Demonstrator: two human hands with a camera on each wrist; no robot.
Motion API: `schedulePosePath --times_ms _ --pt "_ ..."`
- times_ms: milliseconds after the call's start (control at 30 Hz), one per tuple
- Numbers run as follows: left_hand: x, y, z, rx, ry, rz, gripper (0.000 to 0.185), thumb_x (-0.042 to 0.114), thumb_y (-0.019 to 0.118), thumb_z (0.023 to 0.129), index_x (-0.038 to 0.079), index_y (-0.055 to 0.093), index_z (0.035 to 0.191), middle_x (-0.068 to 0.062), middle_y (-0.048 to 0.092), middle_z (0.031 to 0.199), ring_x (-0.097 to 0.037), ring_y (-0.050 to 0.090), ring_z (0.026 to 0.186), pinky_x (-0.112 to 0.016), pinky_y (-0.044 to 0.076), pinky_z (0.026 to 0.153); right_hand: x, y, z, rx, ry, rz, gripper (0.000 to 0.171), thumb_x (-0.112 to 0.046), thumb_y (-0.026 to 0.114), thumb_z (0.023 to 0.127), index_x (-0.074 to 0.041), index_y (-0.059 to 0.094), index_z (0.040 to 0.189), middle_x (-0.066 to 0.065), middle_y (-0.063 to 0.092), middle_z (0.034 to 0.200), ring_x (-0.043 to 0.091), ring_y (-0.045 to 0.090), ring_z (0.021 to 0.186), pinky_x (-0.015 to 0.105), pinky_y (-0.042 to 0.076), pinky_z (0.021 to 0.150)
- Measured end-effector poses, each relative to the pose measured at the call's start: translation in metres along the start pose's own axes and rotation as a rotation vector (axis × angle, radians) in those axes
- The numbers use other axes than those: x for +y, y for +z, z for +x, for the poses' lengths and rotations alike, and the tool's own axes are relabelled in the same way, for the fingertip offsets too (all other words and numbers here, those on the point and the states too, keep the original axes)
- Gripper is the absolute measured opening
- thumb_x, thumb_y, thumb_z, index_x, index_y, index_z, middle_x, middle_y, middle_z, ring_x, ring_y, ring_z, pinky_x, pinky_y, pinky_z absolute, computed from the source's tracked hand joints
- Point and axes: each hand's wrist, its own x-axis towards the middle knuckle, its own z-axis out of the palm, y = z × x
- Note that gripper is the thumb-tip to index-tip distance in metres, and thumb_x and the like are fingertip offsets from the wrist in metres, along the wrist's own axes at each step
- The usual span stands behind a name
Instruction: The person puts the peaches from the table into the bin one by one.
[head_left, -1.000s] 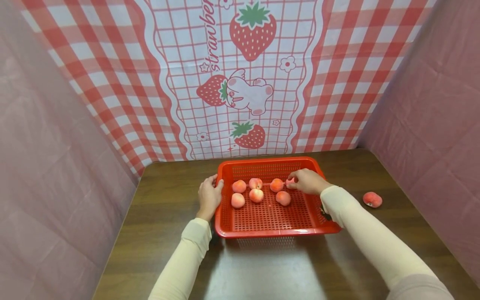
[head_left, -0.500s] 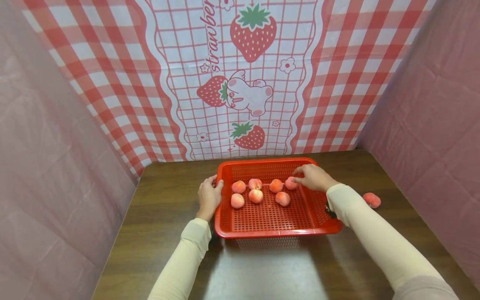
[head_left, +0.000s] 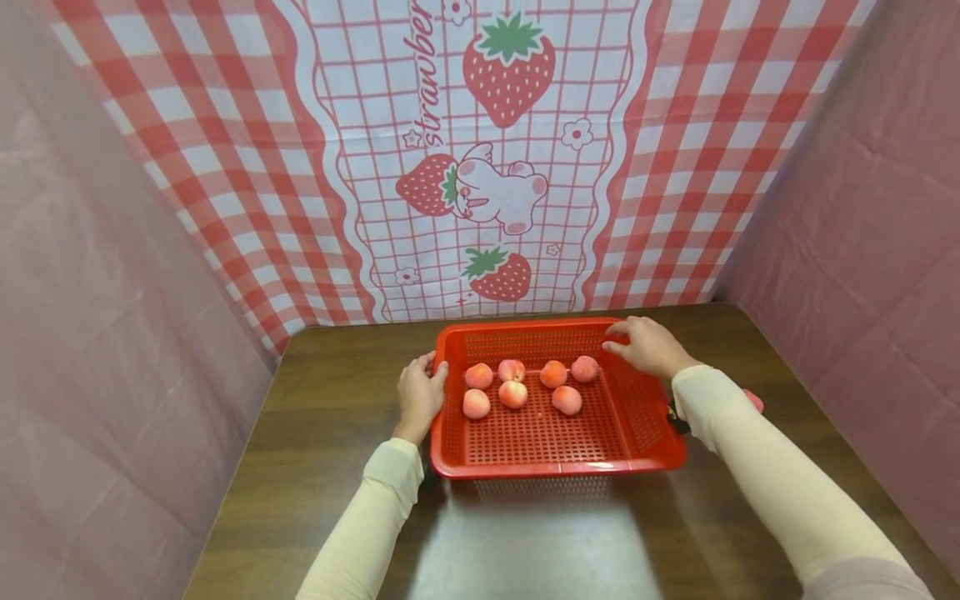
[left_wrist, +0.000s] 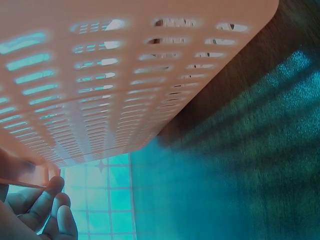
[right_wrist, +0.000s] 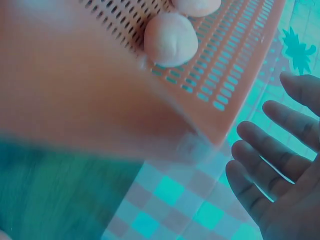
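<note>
A red plastic basket [head_left: 525, 440] with slotted walls holds several peaches [head_left: 566, 400]. At its left rim my left hand [head_left: 418, 392] grips the edge, thumb on top; the left wrist view shows the fingers [left_wrist: 42, 207] curled under the rim beside the slotted wall. My right hand [head_left: 651, 346] is over the far right corner of the basket and holds nothing. Its fingers [right_wrist: 260, 160] are spread and relaxed in the right wrist view. The peach nearest to it [head_left: 585, 369] lies in the basket's far right part, apart from the fingers.
Another peach [head_left: 753, 401] lies on the wooden table [head_left: 322, 400] to the right, mostly hidden behind my right sleeve. A checked strawberry cloth [head_left: 480, 167] hangs behind the table, with pink cloth [head_left: 862, 208] at the sides.
My right hand has let go of the peach at the basket's far right and drawn away to the right, up over the rim. My left hand has stayed on the basket.
</note>
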Motion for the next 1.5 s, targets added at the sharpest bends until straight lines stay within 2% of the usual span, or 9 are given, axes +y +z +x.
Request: schedulePosePath --times_ms 233,500,800,1000,1233,1500 --pt "-0.003 -0.001 0.0 0.028 0.001 -0.001 0.033 0.022 0.067 0.09 0.006 0.07 0.118 -0.014 0.072 0.104 -0.033 0.065 0.097 -0.046 0.048 0.089 0.013 -0.012 -0.002 0.033 0.038 0.016 0.038 -0.023 0.062 0.094 0.004 0.063 0.122 0.023 0.067 0.11 0.034 0.063 0.094 0.053 0.05 0.084" --pt "-0.002 -0.002 -0.002 0.018 0.013 0.002 0.034 0.023 0.066 0.091 0.005 0.069 0.119 -0.014 0.072 0.105 -0.034 0.064 0.098 -0.047 0.048 0.09 0.032 -0.022 -0.01 0.006 0.096 0.005 0.042 -0.027 0.06 0.096 0.003 0.06 0.125 0.025 0.065 0.11 0.034 0.063 0.091 0.051 0.052 0.076" --pt "-0.003 0.0 -0.002 0.04 0.015 -0.01 0.032 0.021 0.067 0.09 0.004 0.07 0.117 -0.013 0.073 0.103 -0.033 0.065 0.097 -0.047 0.048 0.089 0.063 -0.035 -0.02 0.0 0.097 -0.027 0.049 -0.035 0.058 0.096 0.005 0.06 0.124 0.028 0.066 0.109 0.039 0.063 0.094 0.056 0.049 0.08" --pt "-0.002 0.001 -0.001 0.026 0.005 -0.016 0.033 0.022 0.067 0.09 0.004 0.069 0.118 -0.013 0.073 0.104 -0.032 0.066 0.097 -0.046 0.048 0.09 0.082 -0.038 -0.03 0.0 0.084 -0.12 0.043 -0.029 0.06 0.093 0.007 0.063 0.118 0.031 0.066 0.112 0.048 0.061 0.1 0.06 0.047 0.087" --pt "-0.001 0.001 -0.001 0.022 -0.004 -0.018 0.034 0.022 0.067 0.09 0.005 0.069 0.119 -0.013 0.072 0.105 -0.031 0.066 0.097 -0.046 0.048 0.09 0.101 -0.044 -0.038 -0.053 0.154 -0.128 0.05 -0.033 0.058 0.093 0.008 0.06 0.122 0.035 0.059 0.122 0.053 0.056 0.109 0.064 0.043 0.092" --pt "0.0 0.002 0.0 0.019 -0.004 -0.005 0.033 0.023 0.067 0.09 0.006 0.07 0.119 -0.013 0.072 0.102 -0.031 0.065 0.096 -0.046 0.047 0.088 0.125 -0.041 -0.051 -0.092 0.203 -0.137 0.055 -0.035 0.057 0.092 0.011 0.057 0.121 0.035 0.06 0.12 0.056 0.055 0.108 0.064 0.044 0.09"
